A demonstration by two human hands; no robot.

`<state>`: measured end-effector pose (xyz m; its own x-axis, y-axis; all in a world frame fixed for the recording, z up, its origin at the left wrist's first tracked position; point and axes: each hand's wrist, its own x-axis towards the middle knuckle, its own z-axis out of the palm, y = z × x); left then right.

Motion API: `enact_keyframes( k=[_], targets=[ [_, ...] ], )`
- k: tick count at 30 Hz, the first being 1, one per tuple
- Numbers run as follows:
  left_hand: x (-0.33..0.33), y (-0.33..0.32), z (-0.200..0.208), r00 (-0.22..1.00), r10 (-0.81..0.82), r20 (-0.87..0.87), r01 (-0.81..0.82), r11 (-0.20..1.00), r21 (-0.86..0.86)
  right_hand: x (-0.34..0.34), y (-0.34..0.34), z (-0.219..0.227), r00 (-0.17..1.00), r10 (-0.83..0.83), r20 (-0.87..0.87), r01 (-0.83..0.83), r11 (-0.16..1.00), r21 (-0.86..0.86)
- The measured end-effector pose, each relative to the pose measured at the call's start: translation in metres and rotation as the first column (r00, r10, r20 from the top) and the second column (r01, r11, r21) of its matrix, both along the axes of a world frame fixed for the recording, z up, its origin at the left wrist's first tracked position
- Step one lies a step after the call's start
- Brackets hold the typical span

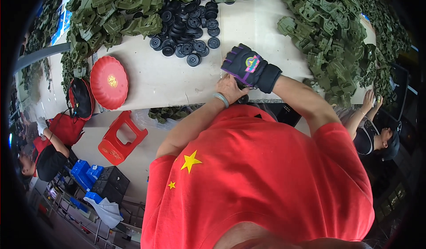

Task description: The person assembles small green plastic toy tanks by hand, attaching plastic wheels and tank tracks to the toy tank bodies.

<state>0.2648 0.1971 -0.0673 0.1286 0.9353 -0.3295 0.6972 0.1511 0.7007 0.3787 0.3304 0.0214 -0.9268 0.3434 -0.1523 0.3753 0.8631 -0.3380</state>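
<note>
Black plastic everywhere in the middle: there's a loose heap of small round ridged black wheels (182, 29) on the pale tabletop (253, 20), so I'll place everything off that. Nearer the wearer than the wheels, and a bit right, the bare left hand (228, 89) with a pale bangle is wrapped around a small dark rounded part (242, 99), right by the table's near edge. Most of that part is buried under the hands, so no idea of its full shape.

The right hand (246, 67), in a black fingerless glove with purple trim, is curled over the same spot, knuckles up. Its fingertips are hidden, so can't tell if it's actually gripping anything.

Left of the wheels and a bit nearer is a red scalloped plastic dish (109, 83), gold motif on its floor. Way past that, down on the floor side, are blue plastic bins (82, 173); can't make out what's inside.

Olive-green plastic vehicle shells heap up left (108, 11) and right (321, 40) of the wheels, the far ends cut off or smeared by the fisheye.

Which way the held part points? Can't call its long axis, too little shows.
</note>
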Motion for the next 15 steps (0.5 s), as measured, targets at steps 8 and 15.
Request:
enact_keyframes(
  k=[8, 15],
  targets=[
    [-0.003, 0.010, 0.009, 0.997, -0.047, 0.063, 0.057, 0.984, -0.168, 0.000, 0.004, -0.029, 0.810, -0.587, 0.001, 0.586, 0.809, -0.041],
    [-0.003, 0.010, -0.001, 0.994, -0.013, 0.112, 0.021, 0.997, -0.075, 0.003, 0.003, -0.029, 0.927, -0.374, -0.027, 0.375, 0.924, 0.074]
  ],
)
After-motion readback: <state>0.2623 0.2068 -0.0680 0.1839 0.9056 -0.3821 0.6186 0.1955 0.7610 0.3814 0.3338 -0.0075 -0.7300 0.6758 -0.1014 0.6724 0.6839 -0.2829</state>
